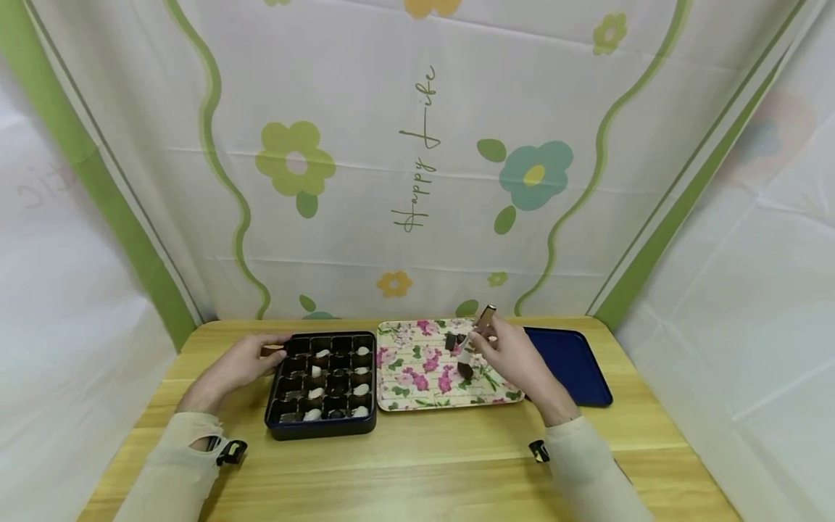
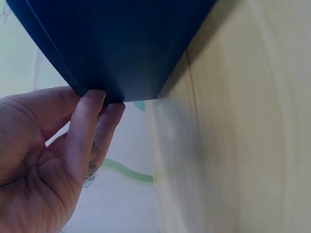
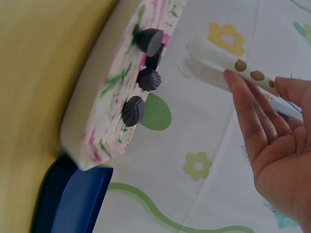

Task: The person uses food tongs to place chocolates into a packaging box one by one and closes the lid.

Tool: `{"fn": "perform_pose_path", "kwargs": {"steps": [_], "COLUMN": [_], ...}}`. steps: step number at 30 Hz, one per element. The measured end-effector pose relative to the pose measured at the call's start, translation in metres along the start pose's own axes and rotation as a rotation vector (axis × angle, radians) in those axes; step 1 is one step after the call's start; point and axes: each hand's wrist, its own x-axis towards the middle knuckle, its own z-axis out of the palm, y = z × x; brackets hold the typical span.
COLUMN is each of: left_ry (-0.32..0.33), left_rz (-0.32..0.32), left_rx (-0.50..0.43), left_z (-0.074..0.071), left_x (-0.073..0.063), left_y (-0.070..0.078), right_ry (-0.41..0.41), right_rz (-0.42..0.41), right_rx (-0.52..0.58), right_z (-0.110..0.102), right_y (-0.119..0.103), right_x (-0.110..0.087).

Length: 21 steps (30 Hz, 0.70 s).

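On the left of the table stands a dark square chocolate box [image 1: 320, 431] with a divided insert holding white and dark pieces. My left hand [image 1: 244, 359] grips its far left corner, and the fingertips [image 2: 92, 99] meet the dark wall in the left wrist view. My right hand [image 1: 509, 351] pinches small tongs [image 3: 214, 54] with pale tips and brown dots along the handle. The tips are apart with nothing between them, over the floral tray [image 1: 404, 399]. Several dark chocolates, among them a ridged one [image 3: 148, 78], sit on the tray near the tongs.
A blue lid-like tray [image 1: 577, 366] lies to the right, its left side next to the floral tray. Behind the wooden table [image 1: 417, 464] hangs a white curtain [image 1: 365, 145] with printed flowers. More white cloth hangs at both sides.
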Motion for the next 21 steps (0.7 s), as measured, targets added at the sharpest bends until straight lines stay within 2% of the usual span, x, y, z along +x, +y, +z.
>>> {"fn": "perform_pose_path", "kwargs": {"steps": [7, 12, 18, 21], "left_ry": [-0.018, -0.042, -0.052, -0.05], "left_rz": [-0.009, -0.022, -0.03, -0.029], "left_rx": [-0.026, -0.045, -0.055, -0.06], "left_z": [0.0, -0.002, -0.003, -0.003], "left_x": [0.0, 0.0, 0.001, 0.001], "left_y": [0.003, 0.006, 0.007, 0.007], "right_ry": [-0.047, -0.063, -0.027, 0.017], "right_rz": [-0.038, -0.01, -0.002, 0.041], "right_rx": [-0.045, -0.073, -0.106, -0.034], "right_z": [0.007, 0.016, 0.021, 0.022], "right_y": [0.005, 0.005, 0.008, 0.011], "right_x": [-0.009, -0.013, -0.013, -0.01]}}
